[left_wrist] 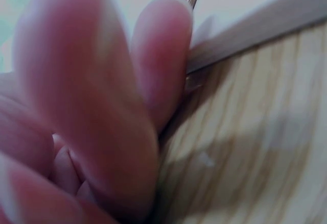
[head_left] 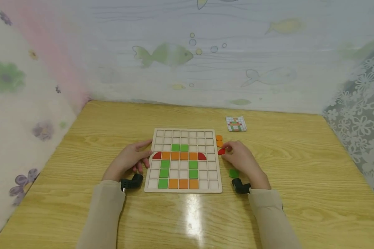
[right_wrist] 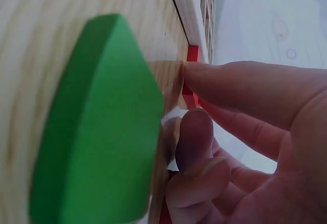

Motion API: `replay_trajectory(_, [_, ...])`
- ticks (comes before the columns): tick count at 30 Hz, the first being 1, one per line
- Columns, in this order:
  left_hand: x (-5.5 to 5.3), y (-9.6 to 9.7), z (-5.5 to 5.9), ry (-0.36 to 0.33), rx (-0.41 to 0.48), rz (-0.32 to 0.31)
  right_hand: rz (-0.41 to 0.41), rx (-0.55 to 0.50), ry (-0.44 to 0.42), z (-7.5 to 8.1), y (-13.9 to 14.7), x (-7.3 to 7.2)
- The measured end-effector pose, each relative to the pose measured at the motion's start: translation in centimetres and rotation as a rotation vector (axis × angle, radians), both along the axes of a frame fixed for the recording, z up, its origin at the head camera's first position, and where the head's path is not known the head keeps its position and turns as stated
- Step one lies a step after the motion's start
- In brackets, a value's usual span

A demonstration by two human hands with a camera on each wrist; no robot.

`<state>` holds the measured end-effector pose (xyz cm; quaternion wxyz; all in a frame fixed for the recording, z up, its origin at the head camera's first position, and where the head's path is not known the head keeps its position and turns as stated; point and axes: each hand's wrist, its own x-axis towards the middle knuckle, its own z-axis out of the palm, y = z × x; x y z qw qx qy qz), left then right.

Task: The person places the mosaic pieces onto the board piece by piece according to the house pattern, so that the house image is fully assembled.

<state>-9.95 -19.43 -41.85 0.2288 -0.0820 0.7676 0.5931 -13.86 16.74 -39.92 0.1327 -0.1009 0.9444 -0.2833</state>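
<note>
Fish drawings (head_left: 171, 54) decorate the pale wall (head_left: 112, 83) behind a wood-grain table (head_left: 299, 148). From the head view, a gridded board (head_left: 179, 174) lies on the table, partly filled with green, orange and red pieces. Just beside its right edge, the right hand (head_left: 240, 157) pinches a red piece (head_left: 221, 151) between thumb and fingers. Two orange discs (head_left: 219, 141) lie just beyond it; a green piece (head_left: 233, 173) lies nearer the person. The left hand (head_left: 127, 158) rests at the board's left edge, fingers loosely spread and gripping nothing.

In the left wrist view, blurred fingertips stand close against the board's side; whether they all touch is hard to tell.

In the right wrist view, the thumb and fingers are nearly closed on the red piece, close by the board's edge. It looks light, stiff and smooth, probably hard to break; its thin sides seem the best hold, as a flat face might slip.
</note>
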Motion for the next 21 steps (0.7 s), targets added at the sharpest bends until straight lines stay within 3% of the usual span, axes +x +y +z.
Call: replay_trajectory(21, [-0.02,0.07,0.12,-0.008,0.006,0.003,0.034,0.014,0.043,-0.05,0.09,0.32])
